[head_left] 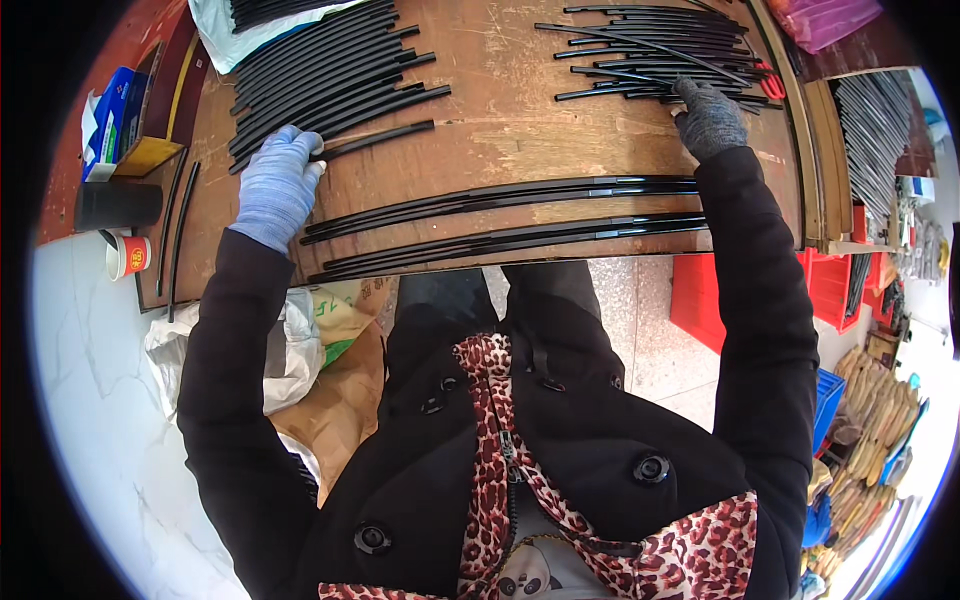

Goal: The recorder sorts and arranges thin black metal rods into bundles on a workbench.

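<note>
Black tube touched by left hand; right hand on thin tubes.

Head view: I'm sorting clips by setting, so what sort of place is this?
Probably a small workshop or assembly bench. A worn wooden worktable carries piles of black tubes and long black strips, gloved hands sort them, and red bins stand alongside.

Black buttoned coat, leopard-print lining, pale blue glove on left hand, grey glove on right hand
</note>
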Demonstrator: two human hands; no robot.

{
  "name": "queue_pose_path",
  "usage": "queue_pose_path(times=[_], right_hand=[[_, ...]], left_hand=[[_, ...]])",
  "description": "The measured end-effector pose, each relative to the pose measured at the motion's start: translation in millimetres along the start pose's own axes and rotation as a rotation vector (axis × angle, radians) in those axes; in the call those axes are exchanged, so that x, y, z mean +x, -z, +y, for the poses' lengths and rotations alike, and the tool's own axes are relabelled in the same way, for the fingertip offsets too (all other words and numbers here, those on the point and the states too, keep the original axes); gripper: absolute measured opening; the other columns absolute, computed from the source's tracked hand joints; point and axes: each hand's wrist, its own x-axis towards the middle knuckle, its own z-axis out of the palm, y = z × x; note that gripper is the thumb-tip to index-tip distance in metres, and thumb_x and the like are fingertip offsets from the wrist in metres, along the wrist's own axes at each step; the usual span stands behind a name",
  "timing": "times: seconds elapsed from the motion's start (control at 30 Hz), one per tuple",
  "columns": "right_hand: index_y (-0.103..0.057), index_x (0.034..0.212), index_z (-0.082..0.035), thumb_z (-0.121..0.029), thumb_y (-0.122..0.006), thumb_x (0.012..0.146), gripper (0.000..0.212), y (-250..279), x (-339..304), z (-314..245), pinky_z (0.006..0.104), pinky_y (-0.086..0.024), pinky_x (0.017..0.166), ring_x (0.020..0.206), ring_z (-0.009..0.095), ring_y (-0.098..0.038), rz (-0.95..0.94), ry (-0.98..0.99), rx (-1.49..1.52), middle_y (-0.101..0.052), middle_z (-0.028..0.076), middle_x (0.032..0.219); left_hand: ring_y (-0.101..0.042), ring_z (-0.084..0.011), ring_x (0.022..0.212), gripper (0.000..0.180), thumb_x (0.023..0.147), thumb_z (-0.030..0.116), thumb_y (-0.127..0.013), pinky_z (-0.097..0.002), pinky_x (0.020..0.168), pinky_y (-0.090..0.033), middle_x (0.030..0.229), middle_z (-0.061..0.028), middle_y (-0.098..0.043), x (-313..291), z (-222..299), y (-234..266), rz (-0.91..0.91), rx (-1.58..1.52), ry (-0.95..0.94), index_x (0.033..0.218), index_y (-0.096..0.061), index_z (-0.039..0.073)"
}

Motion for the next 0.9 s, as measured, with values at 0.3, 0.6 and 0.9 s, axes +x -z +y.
queue_pose_path(times=[0.3,0.6,0.9], right_hand=[[-0.057,0.107,-0.018,-0.011,-0.059,0.068,0.04,-12,17,2,0.0394,-0.046,0.075,0.091,0.029,-0.057,0.179,0.102,-0.148,-0.06,0.009,0.1],[-0.058,0.106,-0.01,-0.001,-0.056,0.064,0.043,22,-13,-16,0.0382,-0.046,0.072,0.086,0.03,-0.057,0.328,0.42,0.081,-0.06,0.009,0.099],[-0.061,0.101,-0.008,-0.003,-0.059,0.073,0.029,34,-97,-44,0.0333,-0.047,0.057,0.065,0.027,-0.058,0.347,0.486,0.732,-0.059,0.009,0.091]], left_hand=[[-0.058,-0.0259,0.088,0.021,0.077,0.009,-0.059,-0.0336,0.079,-0.047,0.1,-0.0066,-0.057,-9,1,-3,-0.01,0.036,-0.042,0.097,-0.055,0.009],[-0.061,-0.0222,0.075,0.026,0.074,-0.003,-0.059,-0.0298,0.07,-0.05,0.089,-0.0065,-0.062,-45,6,-2,0.144,-0.556,0.045,0.099,-0.054,0.004],[-0.059,-0.019,0.071,0.024,0.073,-0.004,-0.059,-0.0264,0.067,-0.049,0.086,-0.0065,-0.061,-59,21,9,0.173,-0.856,-0.038,0.096,-0.06,0.001]])
